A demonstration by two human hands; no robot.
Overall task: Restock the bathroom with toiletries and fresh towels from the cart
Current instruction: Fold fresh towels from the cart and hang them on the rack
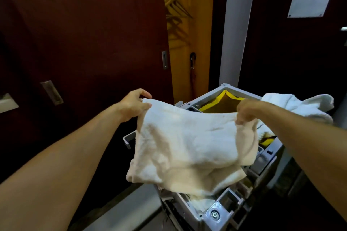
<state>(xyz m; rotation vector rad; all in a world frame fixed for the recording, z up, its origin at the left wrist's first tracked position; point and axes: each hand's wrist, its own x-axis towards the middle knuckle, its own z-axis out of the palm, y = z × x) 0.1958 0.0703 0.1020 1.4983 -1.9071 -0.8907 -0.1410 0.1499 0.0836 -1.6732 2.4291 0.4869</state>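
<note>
Above the grey cart [216, 210], white towel [187, 146] stretched between both hands, left hand [134, 105] and right hand [247, 111] each pinching a top corner

Dim, warm light fills a narrow entry space. On the left stands a dark reddish-brown sliding wardrobe door [84, 30] with a recessed metal pull [164, 60] near its right edge, and a second recessed pull [52, 92] sits lower on the panel to its left. Through the gap beside the door, the wardrobe interior [189, 43] glows yellow, with wooden hangers [175, 9] on a rail and a dark umbrella [193, 69] hanging below them. A pale grey door frame [237, 24] rises right of the opening. Further right, a dark door [293, 47] carries a white plate [309, 4] fixed by screws at its corners. A strip of grey floor [129, 210] shows at the bottom.
</note>
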